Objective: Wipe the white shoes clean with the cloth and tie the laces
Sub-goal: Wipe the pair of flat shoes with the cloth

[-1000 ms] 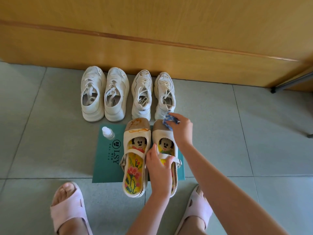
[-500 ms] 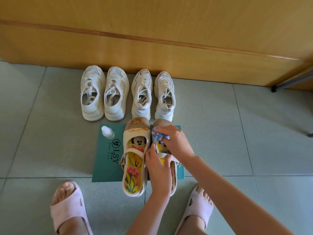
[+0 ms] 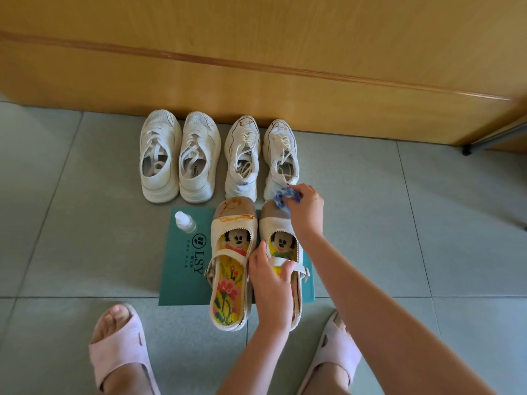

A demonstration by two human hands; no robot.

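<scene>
**Tiled floor (image 3: 85, 223): cloth back at the toe**

My right hand (image 3: 306, 209) is pinching the cloth (image 3: 286, 198), sweeping it back onto the toe (image 3: 271, 214); my left hand (image 3: 271, 286) is gripping this strap shoe (image 3: 278, 228). Behind, the laced sneakers (image 3: 281, 158) are waiting.

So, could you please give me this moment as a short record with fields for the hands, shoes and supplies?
right hand: holds blue-and-white cloth at toe of the strap shoe
left hand: grips that shoe at its strap
second strap shoe: beside it, orange marks on toe
base: both on green box, small bottle too
white sneakers: two pairs along wooden panel
</scene>
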